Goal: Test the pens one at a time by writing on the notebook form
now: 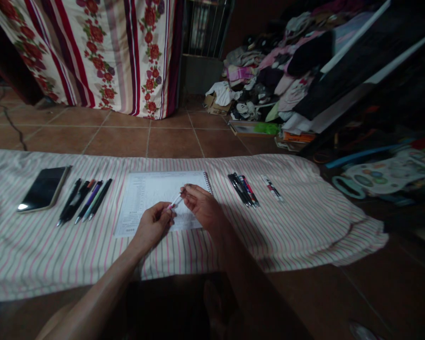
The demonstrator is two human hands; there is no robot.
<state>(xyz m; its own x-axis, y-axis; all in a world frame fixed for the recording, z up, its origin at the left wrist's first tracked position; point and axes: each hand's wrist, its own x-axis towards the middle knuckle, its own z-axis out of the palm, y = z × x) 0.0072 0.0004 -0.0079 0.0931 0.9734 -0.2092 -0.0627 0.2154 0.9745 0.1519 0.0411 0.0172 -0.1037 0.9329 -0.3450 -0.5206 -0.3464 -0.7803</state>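
Between my two hands is a slim white pen (pixel 176 200) with a pink part, held at a slant above a spiral notebook (pixel 134 198). My left hand (pixel 156 219) pinches its lower, pink end. The fingertips of my right hand (pixel 200 203) close on its upper end, which they partly cover. Printed or written lines and a table show on the notebook page. Left of the notebook lies a row of several pens (pixel 81 200), mostly dark, one purple and one pale green. On the right are a bunch of dark pens (pixel 243 190) and a separate white patterned pen (pixel 272 188).
A phone (pixel 44 189) lies at the left on the striped cloth (pixel 304 217). Beyond it are the tiled floor (pixel 123 134) and a floral curtain (pixel 102 52). A heap of clothes (pixel 265 75) is at the back right, with a plastic toy-like object (pixel 386 172) nearer.
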